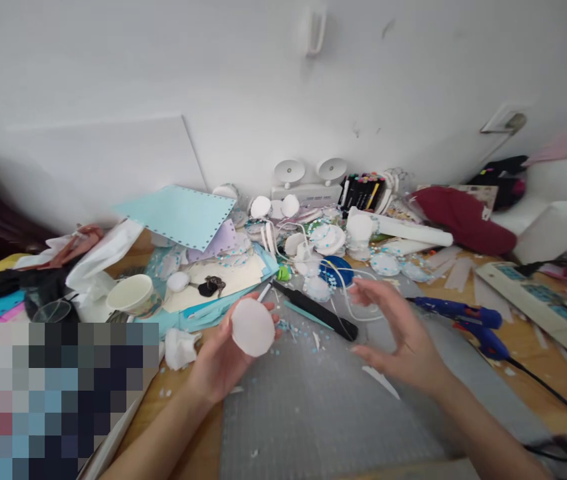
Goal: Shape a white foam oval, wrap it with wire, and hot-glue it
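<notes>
In my left hand is a round white disc, held by its edge with its flat face toward me. My right hand hovers over the grey cutting mat, thumb and fingers apart, holding nothing. Between the hands lies a long black tool, perhaps a hair straightener, with a pale teal strip along it. A white pen-like stick sits just behind the disc. White paper scraps and small blue bits are scattered on the mat.
A blue glue gun and a power strip lie on the right. White discs with blue dots are heaped at the back. To the left stand a paper cup and teal sheets. A dark red cap rests back right.
</notes>
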{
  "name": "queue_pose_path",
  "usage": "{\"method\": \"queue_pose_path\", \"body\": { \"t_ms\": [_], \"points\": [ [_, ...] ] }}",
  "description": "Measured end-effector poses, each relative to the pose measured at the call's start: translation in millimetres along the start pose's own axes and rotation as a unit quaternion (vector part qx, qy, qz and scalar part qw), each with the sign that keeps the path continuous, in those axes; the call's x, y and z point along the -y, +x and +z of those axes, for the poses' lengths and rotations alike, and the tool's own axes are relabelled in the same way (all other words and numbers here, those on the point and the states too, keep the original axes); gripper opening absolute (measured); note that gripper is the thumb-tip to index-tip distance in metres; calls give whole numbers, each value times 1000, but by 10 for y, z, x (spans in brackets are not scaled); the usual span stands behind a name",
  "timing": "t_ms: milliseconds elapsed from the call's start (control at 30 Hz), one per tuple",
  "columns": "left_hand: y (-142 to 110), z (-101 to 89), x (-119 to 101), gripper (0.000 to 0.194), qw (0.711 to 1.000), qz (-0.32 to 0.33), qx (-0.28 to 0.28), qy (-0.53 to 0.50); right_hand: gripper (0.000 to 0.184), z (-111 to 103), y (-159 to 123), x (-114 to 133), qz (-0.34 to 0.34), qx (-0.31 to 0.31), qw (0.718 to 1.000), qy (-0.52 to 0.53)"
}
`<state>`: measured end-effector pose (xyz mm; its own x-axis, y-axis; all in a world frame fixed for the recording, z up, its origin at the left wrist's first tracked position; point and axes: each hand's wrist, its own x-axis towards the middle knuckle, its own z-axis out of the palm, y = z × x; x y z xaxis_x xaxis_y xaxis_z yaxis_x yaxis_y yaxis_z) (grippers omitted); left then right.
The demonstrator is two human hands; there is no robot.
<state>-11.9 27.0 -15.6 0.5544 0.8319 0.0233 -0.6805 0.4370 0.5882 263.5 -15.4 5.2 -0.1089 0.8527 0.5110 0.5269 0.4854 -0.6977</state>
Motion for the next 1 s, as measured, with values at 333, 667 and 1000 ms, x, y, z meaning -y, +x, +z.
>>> {"method": "queue_pose_path", "body": {
  "t_ms": [333, 667, 1000],
  "points": [
    [14, -44, 63, 44, 1000, -23, 0, 9, 75, -336, -795, -323, 180, -27, 950, -253],
    [-8, 4, 53, 44, 999, -31, -13, -3, 41, -933, -1386, -489, 164, -240, 901, -322],
    [-19, 14, 30, 42, 999, -51, -2, -4, 41, -1137, -1142, -1176, 155, -136, 856, -474]
  ]
}}
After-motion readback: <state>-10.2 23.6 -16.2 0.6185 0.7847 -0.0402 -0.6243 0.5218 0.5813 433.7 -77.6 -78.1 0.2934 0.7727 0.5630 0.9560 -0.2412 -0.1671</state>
